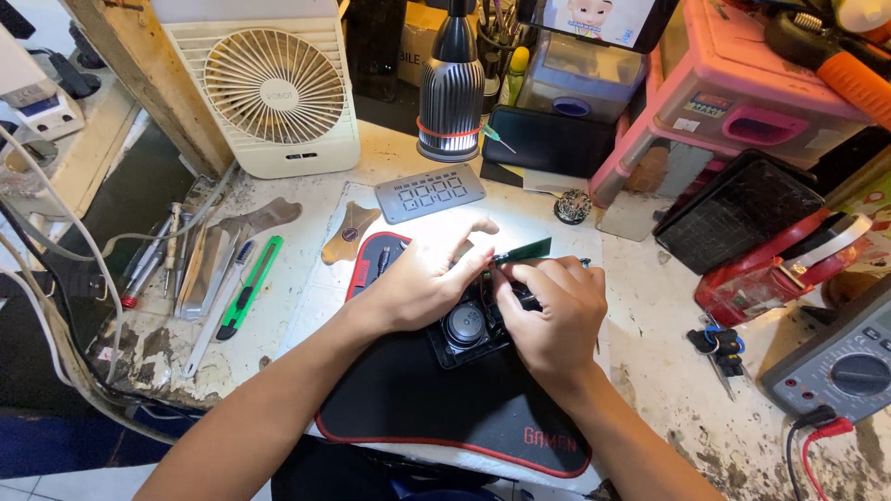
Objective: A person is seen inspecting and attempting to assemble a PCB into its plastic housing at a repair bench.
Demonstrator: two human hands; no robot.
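A small black device with a round speaker (465,329) lies on a black mat with a red border (436,408). My left hand (422,283) rests over the device's left side, its fingertips pinching the edge of a small green circuit board (527,249) that sticks up to the right. My right hand (554,315) covers the device's right side, fingers curled on it just below the board. Most of the device is hidden under both hands.
Left of the mat lie tweezers, screwdrivers and a green utility knife (249,288). A white fan (274,88) and a lamp (451,93) stand behind, with a grey metal plate (430,193). A multimeter (840,366) sits at the right, pink boxes (733,102) beyond.
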